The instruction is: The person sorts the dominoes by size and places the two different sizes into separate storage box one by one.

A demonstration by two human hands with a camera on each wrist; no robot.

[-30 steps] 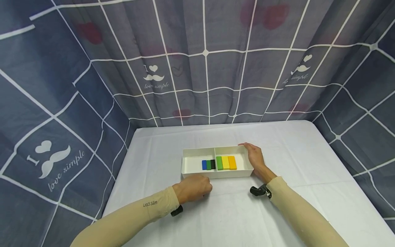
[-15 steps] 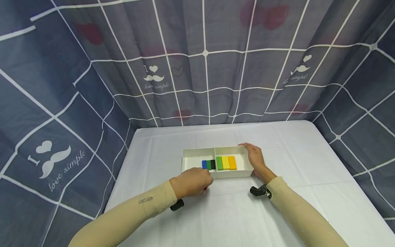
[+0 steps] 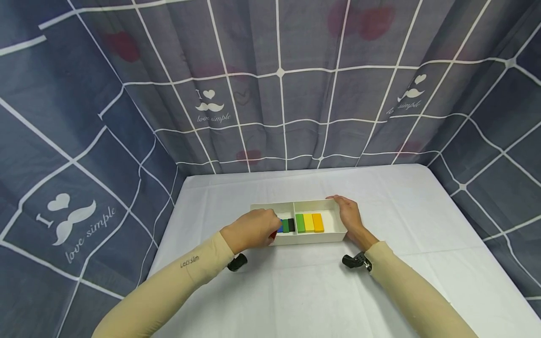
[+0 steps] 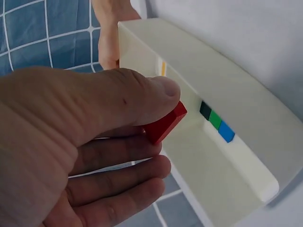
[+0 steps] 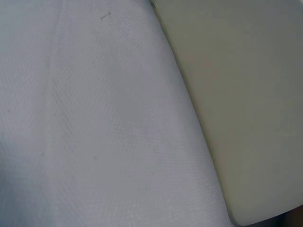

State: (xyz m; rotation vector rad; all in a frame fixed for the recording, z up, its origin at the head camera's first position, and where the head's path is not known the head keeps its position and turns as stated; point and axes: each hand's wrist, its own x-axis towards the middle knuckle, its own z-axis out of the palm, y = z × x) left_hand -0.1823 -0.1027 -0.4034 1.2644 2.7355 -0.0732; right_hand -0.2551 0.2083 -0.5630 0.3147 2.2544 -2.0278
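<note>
My left hand is over the left compartment of the white two-part box, pinching a red block between thumb and index finger. The left wrist view shows its other fingers loosely bent below. Against the divider in that compartment stand a black block, a dark green block and a blue block. Across the divider are a light green block, a yellow block and an orange block. My right hand grips the box's right end, its fingers at the far corner.
The box stands on a table with a white cloth. Grey-blue checked curtains enclose the back and both sides. A black strapped device is on the right wrist, and another dark one is under the left.
My left hand has risen from in front of the box and moved forward over its left compartment, bringing the red block into sight. My right hand and the box stay put.
</note>
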